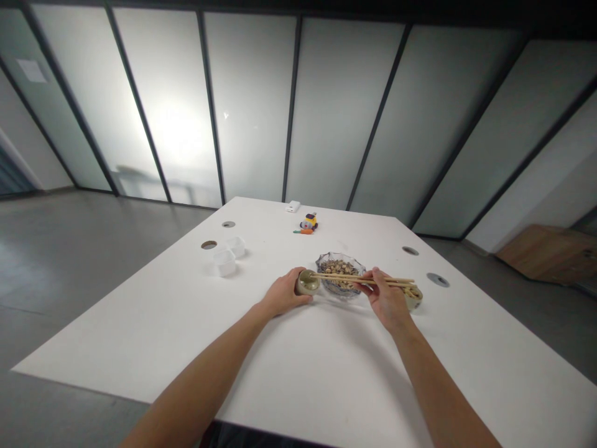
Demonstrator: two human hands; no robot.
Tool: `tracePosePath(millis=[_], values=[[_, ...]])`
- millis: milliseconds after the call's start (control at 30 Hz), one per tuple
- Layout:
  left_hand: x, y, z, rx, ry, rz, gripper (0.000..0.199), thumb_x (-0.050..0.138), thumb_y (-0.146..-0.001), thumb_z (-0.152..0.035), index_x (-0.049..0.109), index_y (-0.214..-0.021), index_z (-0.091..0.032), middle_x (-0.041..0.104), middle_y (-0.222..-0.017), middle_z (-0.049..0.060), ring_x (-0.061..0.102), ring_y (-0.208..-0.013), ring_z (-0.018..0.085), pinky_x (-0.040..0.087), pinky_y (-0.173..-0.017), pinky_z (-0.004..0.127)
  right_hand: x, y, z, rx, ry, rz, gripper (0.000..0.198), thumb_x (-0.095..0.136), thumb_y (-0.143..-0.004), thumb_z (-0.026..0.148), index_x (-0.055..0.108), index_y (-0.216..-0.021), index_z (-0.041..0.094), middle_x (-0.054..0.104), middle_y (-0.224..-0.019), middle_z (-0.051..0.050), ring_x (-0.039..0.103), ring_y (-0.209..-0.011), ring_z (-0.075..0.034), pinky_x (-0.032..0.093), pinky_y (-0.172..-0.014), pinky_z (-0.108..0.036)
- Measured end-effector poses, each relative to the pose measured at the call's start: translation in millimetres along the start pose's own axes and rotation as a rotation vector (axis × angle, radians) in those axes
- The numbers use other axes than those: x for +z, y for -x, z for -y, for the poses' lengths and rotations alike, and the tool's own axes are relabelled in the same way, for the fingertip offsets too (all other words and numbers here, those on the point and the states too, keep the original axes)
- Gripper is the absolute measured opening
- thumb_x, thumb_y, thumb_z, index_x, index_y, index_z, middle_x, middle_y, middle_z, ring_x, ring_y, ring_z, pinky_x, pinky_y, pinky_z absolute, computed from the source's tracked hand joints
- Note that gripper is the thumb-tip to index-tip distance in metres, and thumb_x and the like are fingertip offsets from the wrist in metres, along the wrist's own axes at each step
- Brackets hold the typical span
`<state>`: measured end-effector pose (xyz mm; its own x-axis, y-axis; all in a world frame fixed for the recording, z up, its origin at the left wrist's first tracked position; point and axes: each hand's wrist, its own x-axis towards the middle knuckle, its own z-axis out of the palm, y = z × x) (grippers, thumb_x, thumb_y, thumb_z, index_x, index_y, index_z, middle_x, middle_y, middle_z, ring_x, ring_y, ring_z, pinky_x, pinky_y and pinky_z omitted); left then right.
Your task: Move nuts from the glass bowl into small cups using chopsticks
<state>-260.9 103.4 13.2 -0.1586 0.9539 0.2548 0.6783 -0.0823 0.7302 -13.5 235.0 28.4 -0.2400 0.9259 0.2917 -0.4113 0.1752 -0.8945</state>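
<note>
My left hand (283,292) is wrapped round a small greenish cup (308,287), which leans toward me so that its inside shows. My right hand (386,300) grips a pair of wooden chopsticks (340,277), held nearly level, with their tips at the cup's mouth. Behind the chopsticks stands a clear glass bowl (321,258) filled with brownish, shell-like pieces (339,267). A second small cup (414,301), holding pale yellowish pieces, sits just right of my right hand and is partly hidden by it. Whether anything lies in the tilted cup is too small to tell.
Two clear plastic containers (225,262) stand on the left of the white table (153,323). Farther back lie a toy vehicle (308,221), an orange carrot-shaped piece (305,231) and a white box (293,206). Round holes (209,245) pierce the tabletop near both sides.
</note>
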Motion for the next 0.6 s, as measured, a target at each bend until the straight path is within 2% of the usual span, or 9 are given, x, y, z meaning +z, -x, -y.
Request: tracePosePath(millis=[233, 400, 600], values=[[-1.8, 0.2, -1.2, 0.008, -0.009, 0.009, 0.073, 0.085, -0.075, -0.037, 0.055, -0.142, -0.029, 0.072, -0.135, 0.006, 0.069, -0.117, 0.030, 0.055, -0.101, 0.043, 1.9, 1.6, 3.3, 0.050, -0.032, -0.004, 0.039, 0.091, -0.071, 0.059, 0.074, -0.072, 0.024, 0.071, -0.077, 0.000, 0.072, -0.077, -0.019, 0.069, -0.074, -0.038], [-1.7, 0.1, -1.9, 0.008, -0.021, 0.014, 0.073, 0.085, -0.076, -0.036, 0.055, -0.142, -0.029, 0.072, -0.134, 0.006, 0.070, -0.115, 0.031, 0.055, -0.100, 0.043, 2.2, 1.5, 3.1, 0.047, -0.028, -0.008, 0.039, 0.090, -0.073, 0.059, 0.074, -0.073, 0.024, 0.071, -0.078, 0.000, 0.071, -0.077, -0.018, 0.069, -0.074, -0.038], [-0.6, -0.5, -0.4, 0.009, -0.018, 0.010, 0.074, 0.085, -0.075, -0.036, 0.055, -0.142, -0.029, 0.073, -0.133, 0.006, 0.070, -0.114, 0.030, 0.055, -0.099, 0.042, 5.1, 2.3, 6.1, 0.068, -0.051, -0.028, 0.042, 0.095, -0.065, 0.060, 0.075, -0.071, 0.023, 0.072, -0.076, 0.000, 0.071, -0.076, -0.018, 0.069, -0.071, -0.034]])
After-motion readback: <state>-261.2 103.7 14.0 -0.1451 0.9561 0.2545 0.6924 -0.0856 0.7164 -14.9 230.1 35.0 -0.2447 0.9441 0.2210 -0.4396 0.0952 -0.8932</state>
